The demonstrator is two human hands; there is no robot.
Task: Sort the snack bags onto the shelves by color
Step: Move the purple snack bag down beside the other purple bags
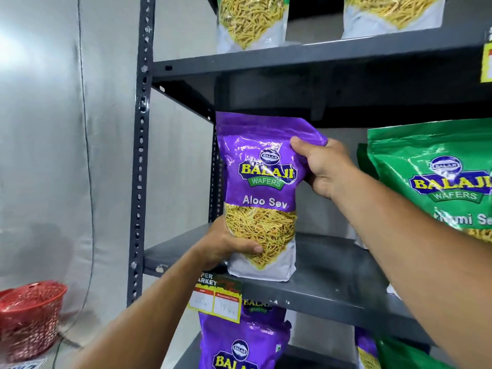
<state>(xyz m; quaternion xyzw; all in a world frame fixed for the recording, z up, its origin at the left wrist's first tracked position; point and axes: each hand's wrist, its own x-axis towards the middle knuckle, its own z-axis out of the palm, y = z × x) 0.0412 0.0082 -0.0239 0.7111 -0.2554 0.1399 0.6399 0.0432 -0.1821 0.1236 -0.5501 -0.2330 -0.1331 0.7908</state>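
the purple aloo sev bag (262, 198) stands upright near the front edge of the middle shelf (332, 275), held between both hands. the left hand (226, 245) is closed around its lower left side, thumb pressed across the clear window where the yellow sev shows, just above the white base. the right hand (323, 166) is closed on the upper right corner, pinching the purple film so that it puckers under the fingers.

this looks like a light, soft pouch: glossy plastic film, slippery under a loose grip, with loose brittle strands inside that would crush if squeezed hard. the flat gusseted bottom lets it stand by itself, but the top is mostly air and film, so it probably tips easily if nudged high up. the better hold is the one the left hand has, low on the filled part where the weight sits, with the right hand only steadying the sealed top. pinching the top alone would likely let the body swing.

to the right of the right hand, well clear of it, a green sev bag (436, 182) leans on the same shelf. below the left hand, past the price tag (217, 299) on the shelf lip, another purple bag (243, 342) sits on the lower shelf. above both hands, two bags with white bases (251, 22) stand on the upper shelf. a red basket (29, 315) sits low, far left of the left hand.
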